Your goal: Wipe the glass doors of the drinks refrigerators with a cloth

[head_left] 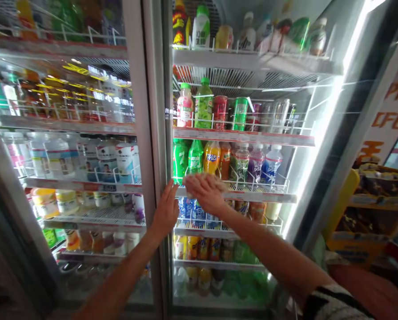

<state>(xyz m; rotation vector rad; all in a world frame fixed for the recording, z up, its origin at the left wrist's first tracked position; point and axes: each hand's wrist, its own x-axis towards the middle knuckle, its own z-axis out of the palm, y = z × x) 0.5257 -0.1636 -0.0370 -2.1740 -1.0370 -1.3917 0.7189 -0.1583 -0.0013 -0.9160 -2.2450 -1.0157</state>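
Observation:
A glass-fronted drinks fridge stands before me, its right glass door (239,155) facing me. My right hand (210,198) lies over a crumpled, pale pinkish cloth (194,183), pressing it to the glass at the height of the shelf with soda bottles. Slightly blurred, the fingers rest across the cloth. Against the metal door frame (152,146), my left hand (167,209) touches with fingers stretched upward and holds nothing. Behind the glass near my hands stand a green soda bottle (195,156) and an orange soda bottle (211,155).
The left fridge door (85,151) shows shelves of bottles and jars. A bright light strip (328,98) runs down the right side. Farther right is a yellow display rack (368,213) with packaged goods. At lower right, part of another person's arm (368,284) appears, blurred.

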